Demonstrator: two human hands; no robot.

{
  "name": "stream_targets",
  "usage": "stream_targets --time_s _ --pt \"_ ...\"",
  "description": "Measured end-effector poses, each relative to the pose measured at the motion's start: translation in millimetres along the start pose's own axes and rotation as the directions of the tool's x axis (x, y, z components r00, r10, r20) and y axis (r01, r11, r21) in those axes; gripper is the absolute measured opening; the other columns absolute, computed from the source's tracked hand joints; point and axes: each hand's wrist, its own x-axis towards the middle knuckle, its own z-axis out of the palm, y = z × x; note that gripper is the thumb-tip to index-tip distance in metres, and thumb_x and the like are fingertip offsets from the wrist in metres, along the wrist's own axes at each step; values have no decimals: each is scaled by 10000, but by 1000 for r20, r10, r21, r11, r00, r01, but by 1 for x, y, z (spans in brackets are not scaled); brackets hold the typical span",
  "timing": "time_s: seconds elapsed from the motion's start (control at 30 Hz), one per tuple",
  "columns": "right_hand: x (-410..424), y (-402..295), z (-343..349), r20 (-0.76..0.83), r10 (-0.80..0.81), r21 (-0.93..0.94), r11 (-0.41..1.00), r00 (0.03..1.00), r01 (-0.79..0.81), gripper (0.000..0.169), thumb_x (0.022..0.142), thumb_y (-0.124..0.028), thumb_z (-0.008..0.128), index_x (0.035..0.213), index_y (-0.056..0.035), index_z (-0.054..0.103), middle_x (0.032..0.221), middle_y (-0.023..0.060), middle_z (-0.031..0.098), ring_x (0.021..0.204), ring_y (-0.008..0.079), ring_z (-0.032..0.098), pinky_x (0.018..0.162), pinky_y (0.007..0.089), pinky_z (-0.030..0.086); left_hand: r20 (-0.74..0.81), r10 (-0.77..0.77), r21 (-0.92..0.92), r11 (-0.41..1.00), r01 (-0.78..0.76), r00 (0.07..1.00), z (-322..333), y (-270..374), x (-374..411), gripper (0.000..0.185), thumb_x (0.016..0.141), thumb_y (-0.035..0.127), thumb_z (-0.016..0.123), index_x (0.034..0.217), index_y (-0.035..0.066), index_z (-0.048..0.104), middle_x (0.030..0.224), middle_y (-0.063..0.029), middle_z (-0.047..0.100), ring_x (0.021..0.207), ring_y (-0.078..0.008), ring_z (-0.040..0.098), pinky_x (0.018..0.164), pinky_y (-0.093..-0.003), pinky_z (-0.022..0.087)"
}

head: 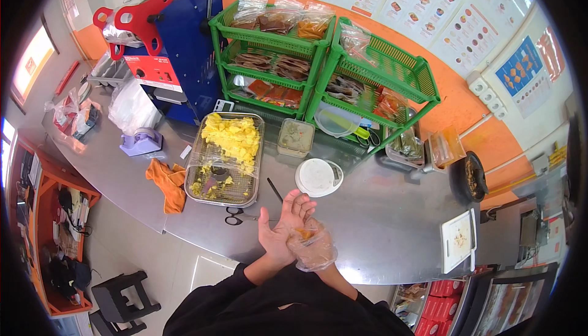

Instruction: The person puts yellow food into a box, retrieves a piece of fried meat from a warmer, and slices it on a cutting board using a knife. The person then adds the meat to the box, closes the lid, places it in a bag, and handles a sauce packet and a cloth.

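My left hand [281, 230] is bare and palm up above the steel counter's front edge, its thumb apart and fingers loosely curled. Against its palm side lies my right hand [321, 248], wrapped in clear crinkled plastic. An orange-brown patch [304, 233] shows at the plastic near the left palm; whether it is a held piece or a smear I cannot tell. Black-handled scissors [234, 216] lie just left of my hands, partly hidden by them. A thin dark stick-like utensil [275, 190] and a round white kitchen scale [317, 177] lie beyond my fingers.
A steel tray [257, 152] holds yellow crumbly food partly under clear film. An orange cloth [167, 186] and purple tape dispenser [141, 141] lie left. Behind stand a cup sealer [183, 60], a plastic tub [296, 138] and green racks [321, 83]. Rightward are a cutting board [459, 239] and stone mortar [468, 177].
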Motion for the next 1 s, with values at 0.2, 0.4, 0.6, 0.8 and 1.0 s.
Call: stream_targets --time_s 0.2,0.4,0.6,0.8,1.0 --pt "5 -29 -19 87 65 -161 986 994 -51 299 683 -229 698 839 -17 557 687 121 587 614 254 576 569 342 454 -4 -95 -107 990 94 995 -2 2 0 758 798 659 246 1255 64 350 1157 -81 433 1122 -234 400 1001 -354 252" --pt "5 -42 -35 96 70 -171 984 993 -53 242 706 -222 691 761 -32 552 675 116 585 546 249 543 529 342 442 -49 -247 -381 900 210 968 -3 9 3 708 787 633 390 1211 67 383 1132 -95 447 1123 -248 409 1008 -377 276" --pt "4 -48 -47 -149 -387 65 914 910 400 170 771 -167 642 710 -44 542 631 101 558 494 195 525 469 297 419 -92 -259 -445 875 193 961 25 39 8 652 783 601 451 1158 70 409 1110 -103 459 1135 -253 408 1043 -390 255" --pt "-15 11 -89 -495 -576 -291 815 650 501 151 773 -126 648 787 -70 508 672 70 536 605 184 523 564 320 437 158 -386 -479 775 412 909 125 66 -11 681 820 629 372 1216 75 403 1227 -104 437 1229 -249 346 1080 -391 195" --pt "-34 -23 -80 -601 -460 -160 870 653 466 172 783 -174 638 843 -64 521 730 77 548 641 177 530 593 310 443 414 -568 -407 583 703 711 170 72 -42 844 818 695 202 1422 111 119 1455 -220 -103 1359 -334 -87 1090 -433 -61"
